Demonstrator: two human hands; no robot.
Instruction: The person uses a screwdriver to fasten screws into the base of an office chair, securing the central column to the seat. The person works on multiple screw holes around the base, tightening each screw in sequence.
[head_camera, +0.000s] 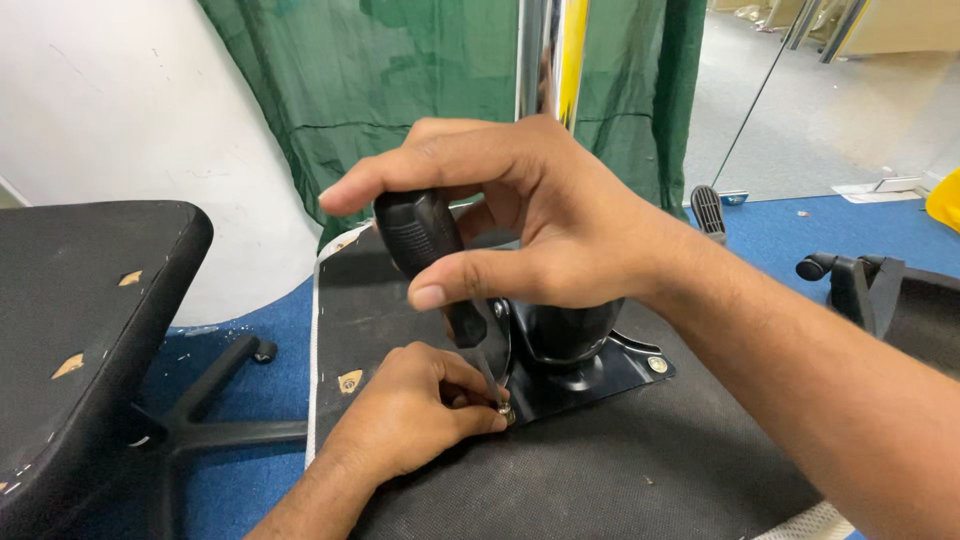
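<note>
The right hand (520, 215) has its grip closed round the black handle of a screwdriver (425, 245), which stands tilted with its tip down at a screw (507, 411). The left hand (415, 415) pinches its fingertips together at that screw, on the near left corner of a black metal plate (600, 375). The plate lies on the underside of an upturned chair seat (640, 470). Another black chair (85, 320) stands on the blue floor (240, 480) at the left.

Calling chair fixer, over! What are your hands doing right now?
Right hand gripping black-handled screwdriver, tip down. Left hand pinching small brass-coloured screw at black metal mounting plate. Upturned black chair seat underneath. Nothing blocking, over.
</note>
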